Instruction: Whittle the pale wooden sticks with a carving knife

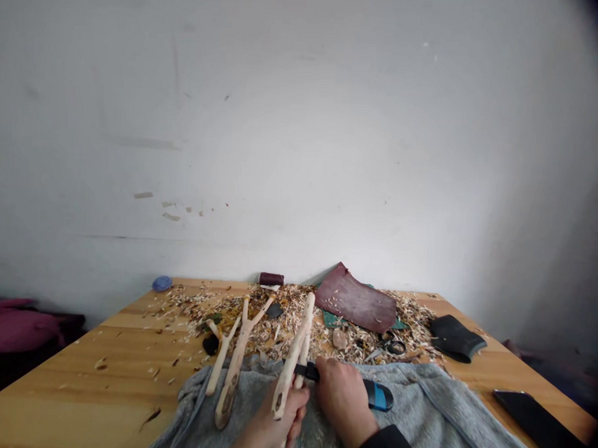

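Observation:
My left hand (275, 422) is closed around the lower end of a peeled forked stick (297, 345) that points up and away from me. My right hand (342, 399) grips a knife with a black and blue handle (377, 395); its blade end lies against the stick just above my left hand. Both hands work over a grey knitted cloth (420, 411) at the near edge of the wooden table (102, 367). Two other peeled forked sticks (235, 359) lie to the left, their ends resting on the cloth.
A heap of wood shavings (286, 315) covers the table's far middle. On it lie a dark red leather piece (358, 301), scissors (395, 347) and a dark thread spool (271, 278). A black folded pad (454, 337) and a dark flat phone (537, 422) lie right; a blue lid (162, 283) far left.

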### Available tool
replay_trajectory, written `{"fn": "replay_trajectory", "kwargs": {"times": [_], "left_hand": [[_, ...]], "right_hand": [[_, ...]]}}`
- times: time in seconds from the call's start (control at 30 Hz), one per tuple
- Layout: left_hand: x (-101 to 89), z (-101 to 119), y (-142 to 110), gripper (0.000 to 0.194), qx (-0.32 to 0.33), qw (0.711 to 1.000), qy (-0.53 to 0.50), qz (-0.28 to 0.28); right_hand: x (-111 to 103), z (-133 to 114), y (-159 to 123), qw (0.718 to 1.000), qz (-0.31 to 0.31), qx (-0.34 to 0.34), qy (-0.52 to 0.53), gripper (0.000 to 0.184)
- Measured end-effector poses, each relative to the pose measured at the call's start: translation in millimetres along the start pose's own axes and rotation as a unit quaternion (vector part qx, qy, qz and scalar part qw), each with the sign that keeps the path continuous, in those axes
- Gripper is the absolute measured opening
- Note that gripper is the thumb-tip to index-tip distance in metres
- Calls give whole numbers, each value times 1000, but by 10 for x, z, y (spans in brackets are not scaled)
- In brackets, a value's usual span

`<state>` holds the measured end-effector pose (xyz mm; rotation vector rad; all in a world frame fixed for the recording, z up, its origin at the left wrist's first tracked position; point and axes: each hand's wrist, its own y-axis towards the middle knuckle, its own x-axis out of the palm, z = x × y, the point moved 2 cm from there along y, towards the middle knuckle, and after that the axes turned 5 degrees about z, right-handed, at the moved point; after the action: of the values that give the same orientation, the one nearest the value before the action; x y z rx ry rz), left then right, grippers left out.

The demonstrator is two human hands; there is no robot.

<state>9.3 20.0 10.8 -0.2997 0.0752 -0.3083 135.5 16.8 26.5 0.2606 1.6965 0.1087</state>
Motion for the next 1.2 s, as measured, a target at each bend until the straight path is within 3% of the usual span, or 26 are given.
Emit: {"fn": "replay_trajectory", "kwargs": {"times": [0.27, 0.5, 0.63, 0.87, 1.2], "left_hand": [[38, -40, -11, 28, -19, 999, -19, -26], [-3, 10, -27, 23, -20, 1000, -17, 3], [2, 38, -37, 19, -38, 999, -11, 6], [55, 11, -14, 18, -85, 996, 20, 5], [21, 67, -58, 15, -75, 997, 6, 3]], "right_hand": [[24, 224, 122, 998, 25, 52, -18, 34], [26, 59, 29, 1000, 2, -8, 4, 28], [41, 40, 29, 1000, -2, 4, 4, 29], [46, 220, 123, 999, 27, 45, -16, 31], [92, 74, 53, 1000, 11, 14, 4, 29]]}}
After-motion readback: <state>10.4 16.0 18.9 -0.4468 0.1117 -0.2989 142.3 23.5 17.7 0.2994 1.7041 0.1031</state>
